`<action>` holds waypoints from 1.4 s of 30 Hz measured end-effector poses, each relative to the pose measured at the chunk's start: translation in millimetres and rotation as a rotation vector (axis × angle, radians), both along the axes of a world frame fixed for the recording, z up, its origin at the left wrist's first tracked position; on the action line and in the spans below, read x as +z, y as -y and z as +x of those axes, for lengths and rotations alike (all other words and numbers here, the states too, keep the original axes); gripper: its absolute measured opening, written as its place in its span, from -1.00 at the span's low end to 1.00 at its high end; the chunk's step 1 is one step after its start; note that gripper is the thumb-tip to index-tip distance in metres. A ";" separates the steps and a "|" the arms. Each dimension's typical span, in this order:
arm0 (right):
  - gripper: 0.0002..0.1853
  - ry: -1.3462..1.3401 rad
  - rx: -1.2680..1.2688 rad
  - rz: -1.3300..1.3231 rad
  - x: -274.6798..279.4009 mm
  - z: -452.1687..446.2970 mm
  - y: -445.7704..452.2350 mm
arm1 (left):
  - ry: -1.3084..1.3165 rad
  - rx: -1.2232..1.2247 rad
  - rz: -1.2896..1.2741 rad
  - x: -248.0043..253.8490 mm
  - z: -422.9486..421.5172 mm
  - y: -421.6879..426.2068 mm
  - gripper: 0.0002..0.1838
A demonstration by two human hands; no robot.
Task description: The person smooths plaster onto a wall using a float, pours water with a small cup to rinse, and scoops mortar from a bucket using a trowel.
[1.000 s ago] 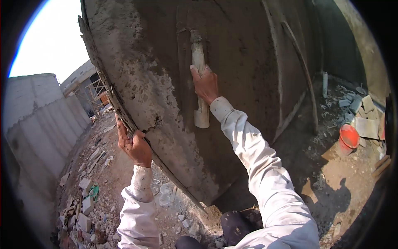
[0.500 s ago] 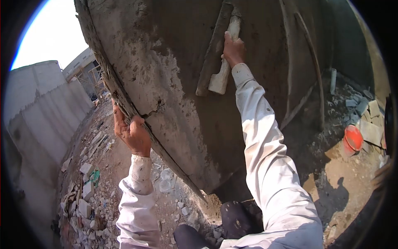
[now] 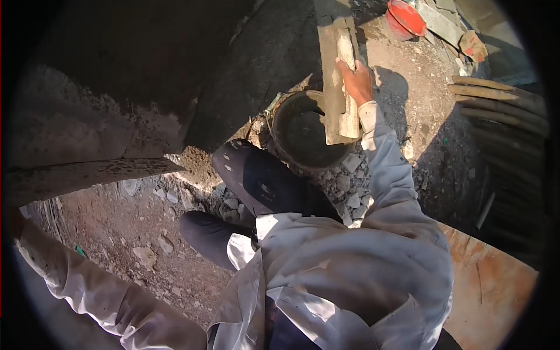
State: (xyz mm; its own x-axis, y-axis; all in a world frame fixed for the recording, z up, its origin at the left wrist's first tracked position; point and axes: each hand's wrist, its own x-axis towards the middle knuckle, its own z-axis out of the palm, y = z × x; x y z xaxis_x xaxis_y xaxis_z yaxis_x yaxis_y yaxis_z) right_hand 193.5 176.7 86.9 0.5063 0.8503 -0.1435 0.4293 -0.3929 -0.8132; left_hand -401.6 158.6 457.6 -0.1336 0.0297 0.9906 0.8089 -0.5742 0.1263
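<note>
My right hand (image 3: 357, 81) is closed round the pale wooden handle of a long plastering float (image 3: 331, 87). The float's near end hangs over a dark bucket (image 3: 283, 125), overlapping its right side; I cannot tell whether they touch. What lies in the bucket is dark and hard to make out. At the far left edge, my left hand (image 3: 14, 223) is mostly lost in shadow, close to the wooden batten (image 3: 93, 178) along the wall's edge. Its fingers are hidden. The wall (image 3: 134, 64) rises at the upper left, damp and dark above a lighter, rough strip.
A red bucket (image 3: 405, 20) stands at the upper right near broken slabs. Curved poles or pipes (image 3: 496, 102) are stacked at the right. Rubble (image 3: 344, 186) lies around the dark bucket and by my legs. A brownish board (image 3: 487, 280) is at the lower right.
My view has turned down and to the right. The float has come away from the wall and is now over the dark bucket. My left hand has gone to the left edge.
</note>
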 end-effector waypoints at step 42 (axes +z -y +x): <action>-0.34 0.164 1.249 -0.597 -134.2 -53.5 106.6 | 1.314 -0.828 -1.203 -567.1 339.3 111.0 -0.38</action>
State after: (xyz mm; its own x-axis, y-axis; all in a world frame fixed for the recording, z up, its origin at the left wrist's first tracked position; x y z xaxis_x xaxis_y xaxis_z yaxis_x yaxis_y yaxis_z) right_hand 140.0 70.1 -47.3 -0.4873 0.5786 -0.6540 0.8218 0.0506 -0.5676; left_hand -62.3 47.5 -109.4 -0.2481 0.9297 -0.2723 -0.4726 0.1292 0.8717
